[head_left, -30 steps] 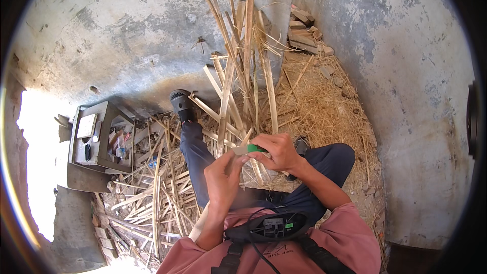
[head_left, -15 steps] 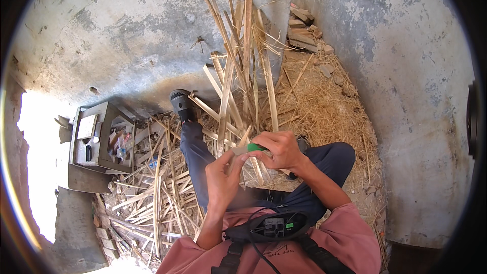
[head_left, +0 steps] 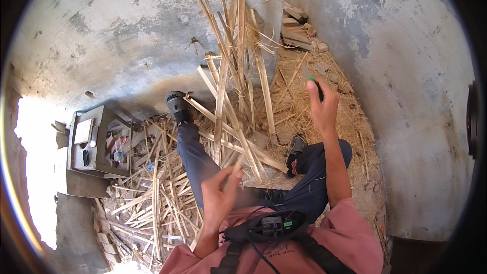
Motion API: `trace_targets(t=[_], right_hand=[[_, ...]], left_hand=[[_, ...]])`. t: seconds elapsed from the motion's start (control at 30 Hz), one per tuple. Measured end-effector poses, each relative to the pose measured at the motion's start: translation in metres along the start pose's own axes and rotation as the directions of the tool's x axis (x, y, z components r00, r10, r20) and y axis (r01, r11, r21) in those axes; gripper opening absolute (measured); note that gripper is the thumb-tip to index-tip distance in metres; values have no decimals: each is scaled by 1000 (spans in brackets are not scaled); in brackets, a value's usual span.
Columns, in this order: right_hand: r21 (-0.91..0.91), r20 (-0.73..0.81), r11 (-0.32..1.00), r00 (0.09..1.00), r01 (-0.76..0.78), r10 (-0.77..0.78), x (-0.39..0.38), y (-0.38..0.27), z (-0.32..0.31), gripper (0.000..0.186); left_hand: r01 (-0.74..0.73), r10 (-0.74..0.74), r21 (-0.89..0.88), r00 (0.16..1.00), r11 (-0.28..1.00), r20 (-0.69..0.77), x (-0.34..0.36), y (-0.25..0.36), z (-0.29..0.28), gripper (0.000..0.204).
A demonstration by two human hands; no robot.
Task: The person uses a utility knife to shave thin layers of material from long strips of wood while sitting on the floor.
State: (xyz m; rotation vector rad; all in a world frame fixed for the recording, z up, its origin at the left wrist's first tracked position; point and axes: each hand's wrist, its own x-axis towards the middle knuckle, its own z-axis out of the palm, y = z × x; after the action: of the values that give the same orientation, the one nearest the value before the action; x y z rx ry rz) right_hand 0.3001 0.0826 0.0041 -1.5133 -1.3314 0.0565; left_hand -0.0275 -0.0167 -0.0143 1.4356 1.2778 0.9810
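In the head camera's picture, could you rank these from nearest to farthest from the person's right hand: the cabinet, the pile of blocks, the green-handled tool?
From the right hand:
1. Green-handled tool: held in that hand.
2. Pile of blocks: beyond the hand, in the far corner.
3. Cabinet: across on the left side.

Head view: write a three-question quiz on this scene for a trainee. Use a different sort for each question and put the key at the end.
1. Choose one: what is in the right hand?
A) a black shoe
B) a green-handled blade
C) a clear bottle

2. True or false: the left hand holds a pale strip.

3. Fill in the blank: the open-sided cabinet is to the person's ____.

Key: 1. B, a green-handled blade; 2. true; 3. left.
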Motion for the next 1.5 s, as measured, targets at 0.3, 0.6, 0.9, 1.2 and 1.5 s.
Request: trace_targets(t=[0.3,0.6,0.9,1.2,1.5], right_hand=[[374,363,877,823,300,-437,-75,-39,49,33],[365,343,829,766,425,-543,-90,-48,59,32],[275,311,832,775,481,-550,-86,-53,55,31],[223,316,834,772,504,-551,-86,-54,53,33],[181,308,835,776,520,-550,-79,-56,50,30]], left_hand=[[30,-30,-41,1000,999,8,22,16,4,31],[-96,96,38,995,995,2,25,9,15,24],[-50,53,77,998,996,-26,23,19,14,29],[-28,27,48,1000,998,10,21,24,9,26],[-26,27,-23,999,999,20,21,20,9,25]])
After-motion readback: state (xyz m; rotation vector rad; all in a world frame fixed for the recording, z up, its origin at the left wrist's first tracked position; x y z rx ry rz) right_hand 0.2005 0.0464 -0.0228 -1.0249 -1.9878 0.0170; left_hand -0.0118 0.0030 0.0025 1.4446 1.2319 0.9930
